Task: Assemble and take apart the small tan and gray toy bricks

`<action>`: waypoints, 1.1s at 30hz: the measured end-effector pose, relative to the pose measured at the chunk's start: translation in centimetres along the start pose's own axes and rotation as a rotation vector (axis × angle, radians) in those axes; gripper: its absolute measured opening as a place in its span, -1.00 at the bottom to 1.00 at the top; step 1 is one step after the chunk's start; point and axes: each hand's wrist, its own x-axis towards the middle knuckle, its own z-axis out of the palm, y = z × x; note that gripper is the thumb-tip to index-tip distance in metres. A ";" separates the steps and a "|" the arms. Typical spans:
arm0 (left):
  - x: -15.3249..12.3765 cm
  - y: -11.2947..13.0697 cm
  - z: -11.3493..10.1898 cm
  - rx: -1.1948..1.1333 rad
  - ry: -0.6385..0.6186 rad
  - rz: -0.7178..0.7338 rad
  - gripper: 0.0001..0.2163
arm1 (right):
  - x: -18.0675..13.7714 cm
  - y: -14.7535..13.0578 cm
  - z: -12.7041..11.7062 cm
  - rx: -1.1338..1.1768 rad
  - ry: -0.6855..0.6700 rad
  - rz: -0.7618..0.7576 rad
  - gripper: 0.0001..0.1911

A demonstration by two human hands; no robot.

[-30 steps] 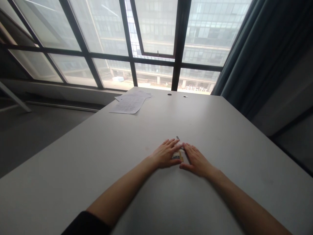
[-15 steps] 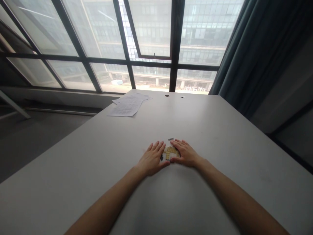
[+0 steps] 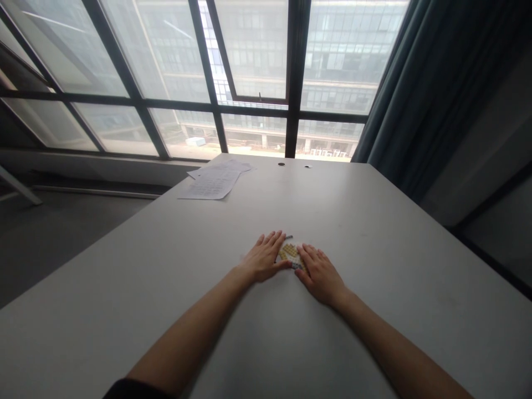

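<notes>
Between my two hands lies a small cluster of yellow studded pieces (image 3: 290, 250), which look like building bricks, on the white table. My left hand (image 3: 266, 257) rests flat at the cluster's left side, fingers stretched forward and thumb pointing right. My right hand (image 3: 320, 271) lies palm down over the right side, fingers extended and covering part of the pieces. A small grey piece (image 3: 296, 266) shows between the thumbs. Just beyond the left fingertips sits a short grey bar-like piece (image 3: 289, 237). Whatever lies under the palms is hidden.
Printed paper sheets (image 3: 211, 182) lie at the far left of the white table (image 3: 341, 205). Two round holes, one of them a dark hole (image 3: 281, 164), are near its far edge. Windows (image 3: 257, 55) stand behind, with a dark curtain (image 3: 419, 100) at the right.
My left hand has moved forward, close to the grey bar piece. My right hand has shifted back and right. The yellow pieces between them have changed arrangement, and the view has tilted slightly.
</notes>
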 end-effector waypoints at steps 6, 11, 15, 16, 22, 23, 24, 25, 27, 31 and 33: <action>1.3 -0.2 0.1 -0.036 0.028 -0.053 -0.36 | -0.3 -0.2 0.0 0.006 0.095 0.009 -0.43; 1.7 -0.3 -0.2 -0.065 0.084 -0.062 -0.54 | -0.3 -0.3 -0.1 0.024 0.163 0.014 -0.47; 2.3 -0.1 -0.7 -0.090 0.188 -0.145 -0.70 | -0.3 -0.3 -0.2 0.044 0.193 0.007 -0.46; 2.5 0.1 -0.8 -0.094 0.209 -0.171 -0.74 | -0.3 -0.3 -0.2 0.049 0.197 0.006 -0.46; 4.1 1.1 -1.2 -0.105 0.236 -0.271 -0.89 | -0.3 -0.3 -0.1 0.065 0.195 0.009 -0.51; 4.3 1.2 -1.2 -0.108 0.236 -0.278 -0.89 | -0.3 -0.3 -0.1 0.065 0.195 0.007 -0.52; 4.4 1.3 -1.2 -0.112 0.238 -0.281 -0.90 | -0.3 -0.3 -0.1 0.065 0.197 0.005 -0.52; 4.4 1.4 -1.2 -0.119 0.241 -0.281 -0.91 | -0.3 -0.3 -0.2 0.064 0.198 0.005 -0.53; 4.4 1.4 -1.2 -0.140 0.258 -0.278 -0.91 | -0.2 -0.4 -0.2 0.062 0.202 0.009 -0.54; 4.1 1.6 -1.3 -0.211 0.339 -0.276 -0.90 | -0.2 -0.3 -0.3 0.069 0.202 0.015 -0.54; 3.7 1.8 -1.6 -0.265 0.395 -0.277 -0.89 | -0.2 -0.3 -0.4 0.078 0.205 0.016 -0.54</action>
